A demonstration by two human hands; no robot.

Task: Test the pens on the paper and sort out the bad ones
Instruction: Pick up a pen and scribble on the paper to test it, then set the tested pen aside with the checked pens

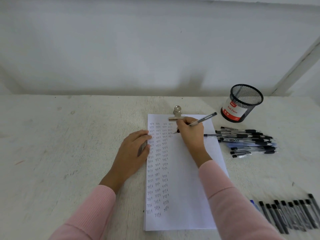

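Item: pen, clear barrel with dark cap end and dark grip, slanted up toward the right. The right hand grips it with fingers and thumb curled round the lower barrel, tip down on the paper at the fifth line of the fourth column.

Paper: white sheet stack, upright on the table, centre of view. Three full columns of the handwritten word "test" fill the left half, plus a short fourth column (five entries); the right half is blank. A metal bulldog clip bites the top edge.

Left hand: flat, fingers straight and close together, resting at the sheet's left edge with fingertips touching it. Both forearms wear pink ribbed sleeves.

Surroundings:
- Pile of pens, same type, lying loose just right of the paper, points mostly rightward.
- Row of pens, side by side at lower right (blurred), well apart from the pile.
- Black mesh pen cup, tilted, with a red-and-white "Ball Pens" label, beyond the pile.

The right forearm crosses the sheet's blank half and hides part of it.
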